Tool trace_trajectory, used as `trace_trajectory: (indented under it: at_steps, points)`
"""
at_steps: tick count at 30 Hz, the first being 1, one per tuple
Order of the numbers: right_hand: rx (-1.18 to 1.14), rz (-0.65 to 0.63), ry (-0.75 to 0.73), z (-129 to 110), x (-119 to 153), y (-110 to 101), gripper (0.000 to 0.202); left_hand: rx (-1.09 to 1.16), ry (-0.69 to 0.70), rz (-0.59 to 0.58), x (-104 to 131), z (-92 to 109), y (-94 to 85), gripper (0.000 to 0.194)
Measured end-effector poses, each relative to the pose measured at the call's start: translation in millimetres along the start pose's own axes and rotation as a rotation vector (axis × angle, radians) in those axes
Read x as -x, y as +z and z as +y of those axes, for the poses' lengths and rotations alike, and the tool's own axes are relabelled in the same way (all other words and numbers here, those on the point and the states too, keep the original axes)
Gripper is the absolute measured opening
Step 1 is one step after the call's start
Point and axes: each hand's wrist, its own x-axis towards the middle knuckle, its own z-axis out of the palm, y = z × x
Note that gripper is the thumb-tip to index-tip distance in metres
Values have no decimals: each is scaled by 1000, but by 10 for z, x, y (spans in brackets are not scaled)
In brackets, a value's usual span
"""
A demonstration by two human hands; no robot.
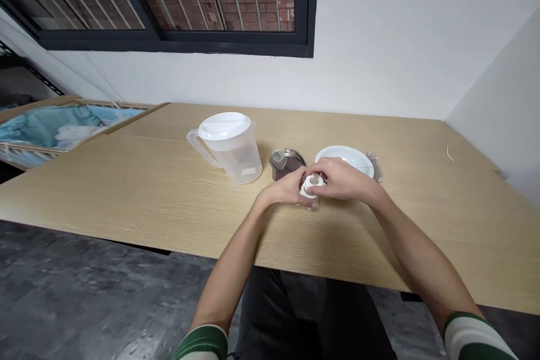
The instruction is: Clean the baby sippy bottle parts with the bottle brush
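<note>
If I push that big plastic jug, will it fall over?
Probably not. The jug looks see-through and empty, so it is likely light and would slide on the smooth wooden table. Its body looks wide for its height. A push up near the lid might tip it.

I'm in a plain office-type room: bare white walls, long wood desk (126, 180), dark-framed window (169, 0) w/ brick outside, grey floor (63, 292).
</note>
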Motion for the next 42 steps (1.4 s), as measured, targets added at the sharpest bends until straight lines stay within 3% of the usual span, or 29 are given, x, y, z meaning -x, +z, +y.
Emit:
trace_trajectory:
  at_steps: [3, 10, 18, 26, 30, 35, 42]
  points:
    - [46, -25, 9, 29, -27, 50, 18, -13, -85, -119, -15, -14, -42, 65]
    - [-16, -146, -62, 151, -71, 66, 28, -74, -118, -96, -30, 13, -67, 58]
    - [-52, -196, -118, 200, -47, 81, 44, -97, -100, -84, -60, 67, -69, 56]
    - [55, -382, -257, 166, -235, -104, 42, -94, -78, -98, -108, 26, -65, 60]
    - [150, -422, -168, -11, -296, -140, 35, -127, -70, -66, -114, -3, -58, 60]
    - [267, -315, 72, -219, -324, -76, 13, -138, -59, -61, -119, -83, -41, 64]
    - [294, -385, 22, -194, -378, -50, 26, -111, -72, -16, -72, -175, -1, 66]
